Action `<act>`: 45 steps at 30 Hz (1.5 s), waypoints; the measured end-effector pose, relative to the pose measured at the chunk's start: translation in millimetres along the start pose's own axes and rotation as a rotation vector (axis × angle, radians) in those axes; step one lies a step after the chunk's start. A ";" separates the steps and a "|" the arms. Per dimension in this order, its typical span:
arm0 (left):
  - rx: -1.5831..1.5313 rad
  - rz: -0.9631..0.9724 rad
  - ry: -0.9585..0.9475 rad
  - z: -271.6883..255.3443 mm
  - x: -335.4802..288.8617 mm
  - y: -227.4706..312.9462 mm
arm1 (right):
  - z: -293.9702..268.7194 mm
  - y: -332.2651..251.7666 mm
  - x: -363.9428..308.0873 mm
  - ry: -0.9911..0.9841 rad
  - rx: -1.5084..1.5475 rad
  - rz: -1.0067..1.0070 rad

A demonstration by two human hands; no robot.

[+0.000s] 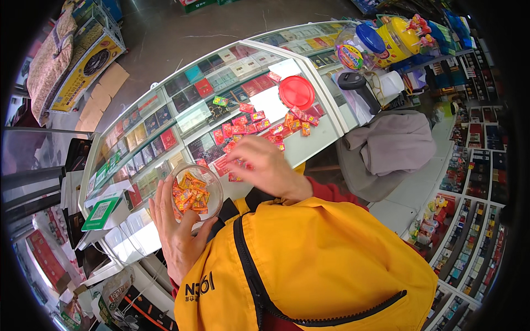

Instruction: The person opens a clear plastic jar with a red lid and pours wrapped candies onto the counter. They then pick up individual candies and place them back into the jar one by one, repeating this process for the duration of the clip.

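Note:
My left hand point(181, 240) is wrapped round a clear round jar point(218, 186) at the near edge of the glass counter. Inside the jar are many small orange-wrapped candies point(190, 196). To its right my right hand point(268, 165) hovers over the counter, fingers curled together and slightly blurred; whether anything is between them is hidden. Beyond that hand lies a loose spread of small candies in red and pink wrappers point(240, 129), some of them orange point(277, 129). A single green-wrapped candy point(220, 101) lies farther off. A round red lid point(296, 92) rests flat behind the spread.
Under the glass counter top point(326, 135) are rows of flat boxes. A green stand with a square code point(101, 214) is at the left. Clear and yellow candy tubs point(395, 44) and a black scanner point(353, 81) stand far right, near a chair with a grey cloth point(392, 140).

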State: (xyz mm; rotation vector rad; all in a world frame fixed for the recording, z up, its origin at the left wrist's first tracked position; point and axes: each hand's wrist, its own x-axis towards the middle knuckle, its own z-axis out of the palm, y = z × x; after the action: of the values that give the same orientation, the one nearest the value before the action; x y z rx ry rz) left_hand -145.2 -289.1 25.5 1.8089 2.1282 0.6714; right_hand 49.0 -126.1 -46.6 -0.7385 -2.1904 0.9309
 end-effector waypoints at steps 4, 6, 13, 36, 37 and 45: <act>0.012 -0.001 -0.006 0.8 2.6 -1.3 | -38.2 35.5 -46.7 0.032 -0.278 0.457; 0.012 -0.005 -0.016 -0.2 4.5 -0.8 | -39.3 44.5 -66.3 -0.001 -0.387 0.560; 0.017 0.007 -0.023 -2.4 7.2 -1.1 | -20.4 60.5 -83.6 0.035 -0.548 0.591; 0.024 -0.002 -0.009 1.6 2.8 -0.9 | -84.4 96.6 -54.5 0.119 -0.659 0.796; 0.023 -0.012 -0.013 1.5 2.8 -0.7 | -85.5 85.8 -49.8 0.156 -0.529 0.718; 0.011 0.014 -0.017 1.3 3.2 0.5 | -15.8 -16.3 10.2 -0.081 0.246 0.167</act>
State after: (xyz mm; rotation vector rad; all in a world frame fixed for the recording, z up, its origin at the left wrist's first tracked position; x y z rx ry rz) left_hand -144.7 -285.6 24.9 1.8300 2.1138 0.6466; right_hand 50.1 -122.1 -22.0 -0.7843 -2.0558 1.3086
